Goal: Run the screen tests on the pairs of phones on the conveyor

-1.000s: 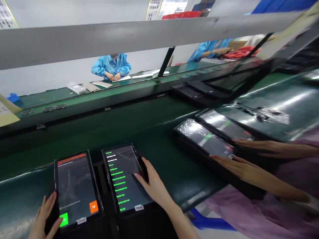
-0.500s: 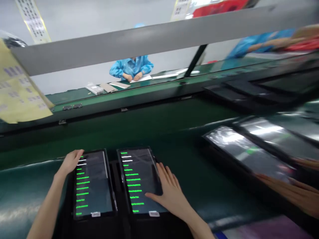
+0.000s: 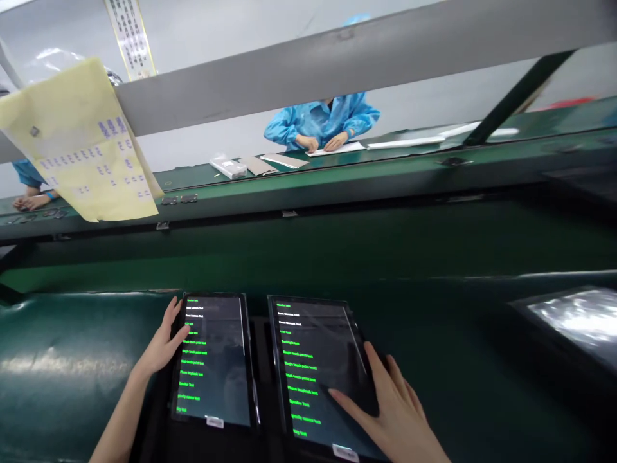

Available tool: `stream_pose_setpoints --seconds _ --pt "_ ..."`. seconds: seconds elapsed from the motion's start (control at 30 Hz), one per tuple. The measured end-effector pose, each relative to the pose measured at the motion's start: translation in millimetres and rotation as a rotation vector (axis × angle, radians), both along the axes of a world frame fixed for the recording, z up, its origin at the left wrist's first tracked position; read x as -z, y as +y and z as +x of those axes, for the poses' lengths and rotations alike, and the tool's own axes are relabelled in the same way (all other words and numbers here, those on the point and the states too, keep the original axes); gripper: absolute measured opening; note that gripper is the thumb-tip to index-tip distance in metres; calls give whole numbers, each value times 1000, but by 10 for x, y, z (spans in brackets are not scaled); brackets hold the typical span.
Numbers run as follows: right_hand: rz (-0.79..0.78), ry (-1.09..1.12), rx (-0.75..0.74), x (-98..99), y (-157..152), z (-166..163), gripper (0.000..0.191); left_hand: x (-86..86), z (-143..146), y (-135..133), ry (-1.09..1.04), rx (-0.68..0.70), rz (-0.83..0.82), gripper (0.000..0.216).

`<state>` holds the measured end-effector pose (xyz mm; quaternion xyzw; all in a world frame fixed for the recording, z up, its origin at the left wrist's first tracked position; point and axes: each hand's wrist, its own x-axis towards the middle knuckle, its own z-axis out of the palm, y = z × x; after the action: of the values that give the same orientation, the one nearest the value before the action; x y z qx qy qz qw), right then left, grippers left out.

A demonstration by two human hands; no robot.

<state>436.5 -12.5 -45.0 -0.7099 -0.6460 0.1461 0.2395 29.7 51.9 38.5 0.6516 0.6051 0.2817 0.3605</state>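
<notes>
Two black flat tablets with green menu text lie side by side on the green table [image 3: 434, 334]. The left hand [image 3: 161, 344], fingers spread, touches the left tablet [image 3: 214, 360] at its 9 o'clock edge. The right hand [image 3: 385, 402], open flat, rests on the right tablet [image 3: 313, 366] at 4 o'clock.

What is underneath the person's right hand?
The right hand rests on the right tablet, its thumb on the lit screen beside a list of green text lines. The tablet's right edge and lower corner are covered by the hand, so they cannot be seen.
</notes>
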Motion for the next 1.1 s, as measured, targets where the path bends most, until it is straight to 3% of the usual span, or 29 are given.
stream_pose_setpoints --seconds 0.23,0.43,0.67,0.8,0.97,1.1 --pt "-37 130 2 30 39 20 82 149 54 59 9 -107 47 84" --pt "4 144 4 -34 84 -53 78 132 40 50 -41 -103 53 64" --pt "60 127 20 -103 238 -124 74 230 26 180 39 -100 120 58" --pt "28 92 0 -45 302 -78 76 260 81 204 142 -121 156 64" --pt "64 18 -2 50 328 -23 76 228 137 150 219 -135 148 87" --pt "39 -23 -70 130 358 70 80 223 111 129 190 -112 168 82"
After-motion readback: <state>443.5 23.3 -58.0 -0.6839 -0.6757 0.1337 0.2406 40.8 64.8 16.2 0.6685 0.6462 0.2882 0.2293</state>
